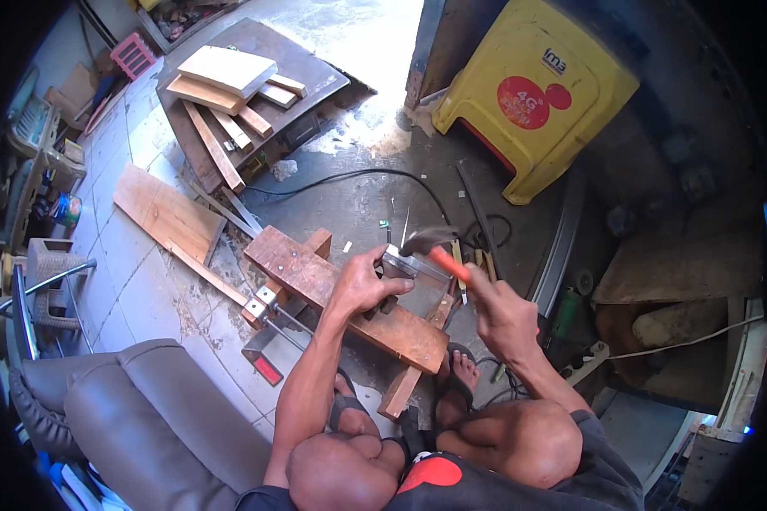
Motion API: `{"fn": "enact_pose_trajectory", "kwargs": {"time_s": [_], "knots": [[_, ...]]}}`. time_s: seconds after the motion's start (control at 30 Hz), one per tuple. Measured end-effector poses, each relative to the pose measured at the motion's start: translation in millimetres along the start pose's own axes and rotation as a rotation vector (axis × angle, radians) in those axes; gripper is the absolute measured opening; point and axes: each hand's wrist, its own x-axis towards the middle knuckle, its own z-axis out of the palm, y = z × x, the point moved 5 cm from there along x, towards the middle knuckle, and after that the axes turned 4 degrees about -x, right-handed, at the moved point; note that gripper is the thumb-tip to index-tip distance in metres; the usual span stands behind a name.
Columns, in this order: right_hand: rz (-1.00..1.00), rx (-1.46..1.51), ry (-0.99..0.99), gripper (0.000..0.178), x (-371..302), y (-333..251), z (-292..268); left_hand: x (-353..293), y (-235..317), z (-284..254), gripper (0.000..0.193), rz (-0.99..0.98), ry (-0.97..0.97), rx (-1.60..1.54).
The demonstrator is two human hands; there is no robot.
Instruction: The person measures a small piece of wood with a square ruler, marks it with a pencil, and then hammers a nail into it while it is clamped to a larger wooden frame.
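In the head view, a wooden bench (349,294) sits low in front of the person's 2 feet. The left hand (362,285) reaches over the bench's far edge, its thumb and fingers closed around a grey metal piece (398,266) just beyond the bench. The right hand (507,324) grips a hammer (448,264) by its orange handle, past the bench's far edge on the right, with the head at the upper end of the metal piece. Whether the head touches it is hard to tell, as the head looks blurred.

For clean work here, the left hand should pinch the piece low and firmly, thumb and fingers kept below the edge being struck. Short, light taps from the wrist would suit better than 1 heavy swing, with the hammer face square to the metal and a check of its position after every 2 or 3 taps. Bracing the left forearm against the bench would help hold it steady.

Left of the bench lies a wide board (170,213); beyond the bench on the right stands a yellow stool (541,94).
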Motion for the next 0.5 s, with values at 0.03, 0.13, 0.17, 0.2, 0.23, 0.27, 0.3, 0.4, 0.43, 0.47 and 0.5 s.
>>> {"fn": "enact_pose_trajectory", "kwargs": {"time_s": [0.03, 0.13, 0.17, 0.2, 0.23, 0.27, 0.3, 0.4, 0.43, 0.47, 0.5], "knots": [[0.008, 0.069, 0.006, 0.055, -1, 5, 10, 1, 2, -1, 0.066, 0.011, -0.003, -0.005], [0.023, 0.161, 0.014, 0.054, 14, -1, -10, 3, -2, -6, 0.064, 0.172, 0.047, 0.069], [0.012, 0.138, 0.022, 0.055, 13, 0, -8, 2, 6, -5, 0.063, 0.080, 0.004, 0.051], [0.001, 0.114, 0.030, 0.056, 12, 2, -4, 1, 10, -2, 0.062, -0.011, -0.039, 0.034], [-0.019, 0.096, 0.056, 0.057, 16, 0, -4, 2, 14, -6, 0.058, -0.076, -0.043, 0.034], [-0.025, 0.064, 0.013, 0.057, 17, -2, -4, 0, 13, -8, 0.058, 0.017, -0.015, 0.032], [-0.030, 0.032, -0.029, 0.057, 17, -2, -4, -3, 4, -7, 0.057, 0.110, 0.012, 0.031], [-0.028, 0.088, 0.022, 0.056, 14, 1, 1, -4, 6, -6, 0.060, 0.169, 0.047, 0.031], [-0.016, 0.110, 0.053, 0.056, 13, -2, 4, -2, 13, -7, 0.061, 0.084, 0.009, 0.001], [-0.003, 0.132, 0.083, 0.056, 12, -3, 7, -2, 13, -6, 0.062, -0.001, -0.029, -0.029], [-0.013, 0.001, -0.062, 0.055, 10, -2, 16, -2, 8, -3, 0.063, 0.003, -0.017, -0.028]]}}
